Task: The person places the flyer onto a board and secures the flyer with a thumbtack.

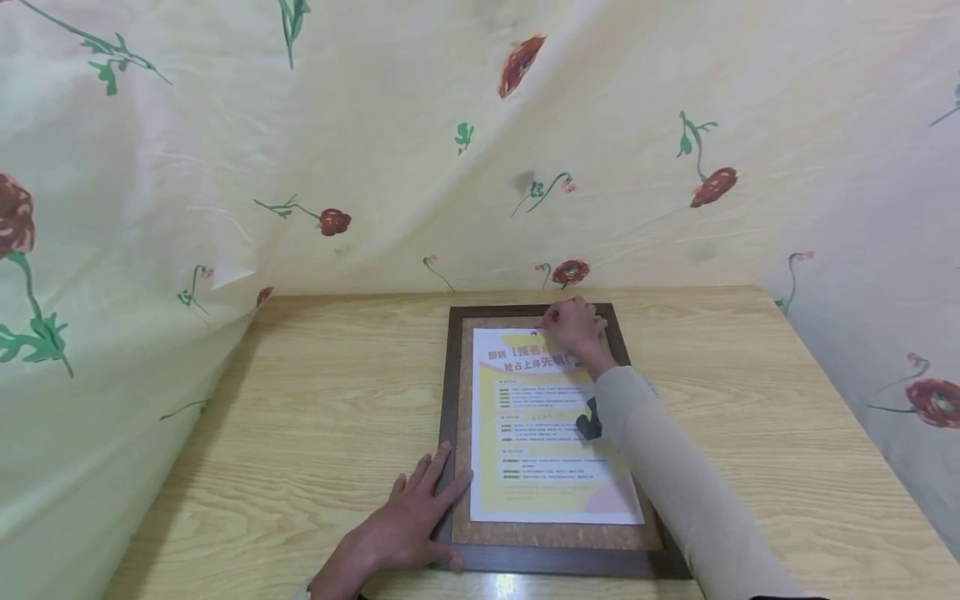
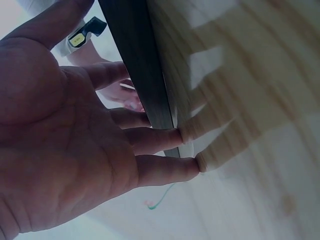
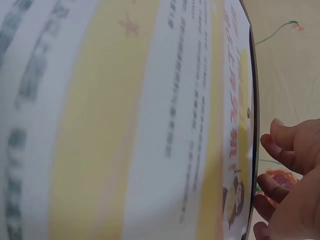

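Observation:
A dark-framed cork board [image 1: 462, 533] lies on the table. On it is a white and yellow printed sheet [image 1: 555, 492] with a small dark spot [image 1: 534, 333] at its top edge. My left hand [image 1: 408, 521] rests with spread fingers on the frame's lower left side; the left wrist view shows its straight fingers beside the dark frame edge [image 2: 140, 65]. My right hand [image 1: 576, 329] is at the sheet's top right, its fingers bent near the upper frame. In the right wrist view, thumb and forefinger [image 3: 272, 142] come close together; whether anything small is between them cannot be seen.
The wood-grain table [image 1: 315, 400] extends on both sides of the board. A pale floral cloth [image 1: 375, 150] hangs behind and along the sides. A dark wrist strap piece [image 1: 588, 422] at the right sleeve [image 1: 675, 475] covers part of the sheet.

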Available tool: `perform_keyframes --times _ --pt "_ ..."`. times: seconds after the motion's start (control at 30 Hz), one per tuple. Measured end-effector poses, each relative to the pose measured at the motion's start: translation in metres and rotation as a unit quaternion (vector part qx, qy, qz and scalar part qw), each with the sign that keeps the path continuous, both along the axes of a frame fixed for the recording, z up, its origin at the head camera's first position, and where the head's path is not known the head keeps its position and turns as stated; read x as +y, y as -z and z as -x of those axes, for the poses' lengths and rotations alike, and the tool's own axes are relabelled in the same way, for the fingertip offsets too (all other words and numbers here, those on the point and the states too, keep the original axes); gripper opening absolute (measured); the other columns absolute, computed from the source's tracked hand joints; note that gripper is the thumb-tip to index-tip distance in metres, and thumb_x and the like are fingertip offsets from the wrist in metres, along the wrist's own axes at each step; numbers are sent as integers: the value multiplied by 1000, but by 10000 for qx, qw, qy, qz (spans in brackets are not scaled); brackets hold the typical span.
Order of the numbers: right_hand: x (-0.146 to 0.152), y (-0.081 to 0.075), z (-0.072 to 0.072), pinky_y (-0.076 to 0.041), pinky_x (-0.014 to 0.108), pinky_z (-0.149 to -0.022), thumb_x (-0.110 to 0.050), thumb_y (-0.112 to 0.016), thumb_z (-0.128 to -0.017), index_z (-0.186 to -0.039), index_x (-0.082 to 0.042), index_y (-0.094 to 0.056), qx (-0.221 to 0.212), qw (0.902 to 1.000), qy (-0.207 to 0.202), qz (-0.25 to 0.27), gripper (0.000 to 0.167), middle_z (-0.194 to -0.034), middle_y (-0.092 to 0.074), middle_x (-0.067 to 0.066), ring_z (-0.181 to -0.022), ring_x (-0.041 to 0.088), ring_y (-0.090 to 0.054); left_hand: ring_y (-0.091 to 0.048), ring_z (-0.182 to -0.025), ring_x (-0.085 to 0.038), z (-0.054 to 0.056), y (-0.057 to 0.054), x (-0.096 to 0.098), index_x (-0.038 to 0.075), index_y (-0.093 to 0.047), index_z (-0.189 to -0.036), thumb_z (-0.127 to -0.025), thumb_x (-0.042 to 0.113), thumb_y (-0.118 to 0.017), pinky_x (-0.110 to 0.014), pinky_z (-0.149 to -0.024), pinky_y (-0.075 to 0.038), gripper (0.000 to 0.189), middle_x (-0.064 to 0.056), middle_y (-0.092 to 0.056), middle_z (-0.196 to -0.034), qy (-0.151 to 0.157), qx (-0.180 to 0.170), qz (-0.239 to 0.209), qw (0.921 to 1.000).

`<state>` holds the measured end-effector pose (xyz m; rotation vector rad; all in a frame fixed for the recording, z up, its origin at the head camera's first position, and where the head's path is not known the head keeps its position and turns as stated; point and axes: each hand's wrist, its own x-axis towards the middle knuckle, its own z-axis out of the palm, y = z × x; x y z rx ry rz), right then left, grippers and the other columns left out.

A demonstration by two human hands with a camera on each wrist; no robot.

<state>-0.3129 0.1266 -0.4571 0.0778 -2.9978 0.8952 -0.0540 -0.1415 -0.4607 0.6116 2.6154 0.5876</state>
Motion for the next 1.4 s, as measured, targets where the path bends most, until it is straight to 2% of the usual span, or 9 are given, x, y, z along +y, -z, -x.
perform_keyframes --times 0.23,0.43,0.67,1.0,1.4 --pt "17 -7 1 -18 75 -100 -29 -63 -98 -98 -5 -74 160 9996 -55 207 26 -104 -67 14 -109 40 -52 -15 -144 -49 0 1 1 17 -36 -154 -66 51 -85 -71 -106 -23 106 -20 -5 -163 -54 36 -53 10000" --pt "35 -15 -3 -22 69 -96 -28 -61 -99 -99 -3 -72 142 9994 -24 308 27 -98 -69 15 -99 37 -55 -14 -144 -49 0 1 2 17 -37 -154 -66 50 -86 -71 -107 -22 105 -20 -6 -163 -108 -40 -110 9999" --pt "60 -19 -7 -18 74 -97 -26 -60 -99 -104 1 -70 175 9994 7 292 30 -102 -67 21 -102 41 -54 -13 -144 -49 0 2 2 16 -37 -154 -67 50 -86 -72 -106 -22 105 -21 -5 -163 -92 -52 -122 9999" --pt "91 -17 -17 -25 73 -92 -30 -59 -98 -103 3 -68 217 9992 300 144 34 -116 -60 27 -110 45 -51 -16 -143 -52 -2 1 2 15 -38 -153 -65 50 -86 -73 -104 -23 106 -22 -7 -162 -50 21 -148 9999" --pt "128 -12 -27 -25 77 -88 -31 -58 -99 -104 2 -67 138 9996 232 99 34 -124 -57 31 -115 53 -48 -16 -143 -51 -2 -1 2 18 -37 -154 -66 53 -85 -73 -105 -24 105 -21 -7 -163 -56 -30 3 10000"
